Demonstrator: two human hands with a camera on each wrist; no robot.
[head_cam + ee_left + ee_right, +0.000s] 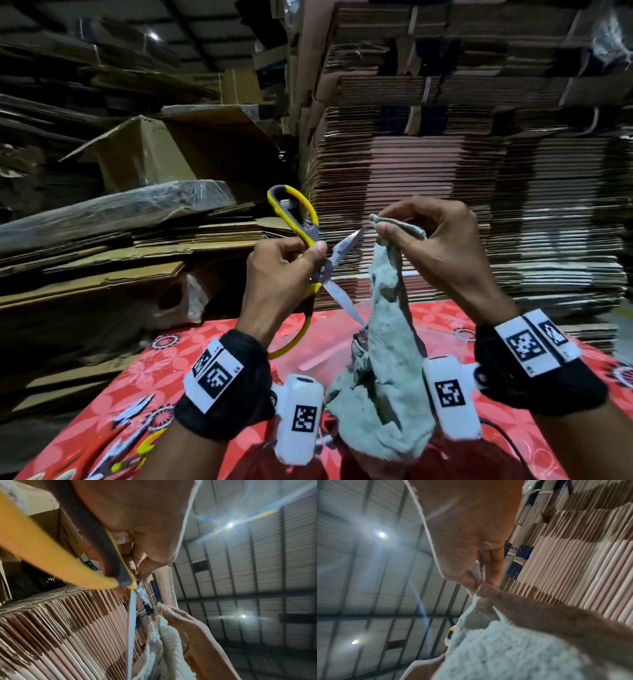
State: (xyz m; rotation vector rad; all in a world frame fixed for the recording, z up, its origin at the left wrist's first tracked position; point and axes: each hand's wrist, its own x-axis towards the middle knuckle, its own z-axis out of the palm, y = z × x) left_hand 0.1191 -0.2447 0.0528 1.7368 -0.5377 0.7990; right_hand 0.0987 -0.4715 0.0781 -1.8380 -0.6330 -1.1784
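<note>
- the left hand [277, 274] is curled round the yellow handle of the scissors [334, 258], thumb pressed near the pivot. it holds them up over the table with the blades spread wide apart.
- the right hand [442, 246] pinches the top corner of a grey-green cloth [383, 359] between thumb and fingertips. the rest of the cloth hangs down in a loose fold, with its lower end between the two wrists.
- the upper blade tip points at the pinched corner, near it but not touching. the lower blade tip reaches the hanging cloth, though whether it rests on the fabric or sits just in front i cannot tell.
- my reading: this is wiping the blades clean, and it is at an early or middle point. the steel looks dull and spotted, the cloth is not wrapped round either blade, and nothing shows a finished side.
- left to do, as i judge it — bring the cloth onto each blade in turn, draw it along away from the edge, then shut the scissors and set them down.
- the table [171, 363] wears a red flowered cover, and a second pair of scissors [130, 411] lies on it at the near left.
- the room is a dim store. tall cardboard stacks [445, 171] of flattened boxes stand behind the table, and a loose box [144, 154] leans on heaped sheets to the left.
- overhead is a ribbed metal roof [257, 561] on dark beams — small bright lamps [231, 524] flare in both wrist views.
</note>
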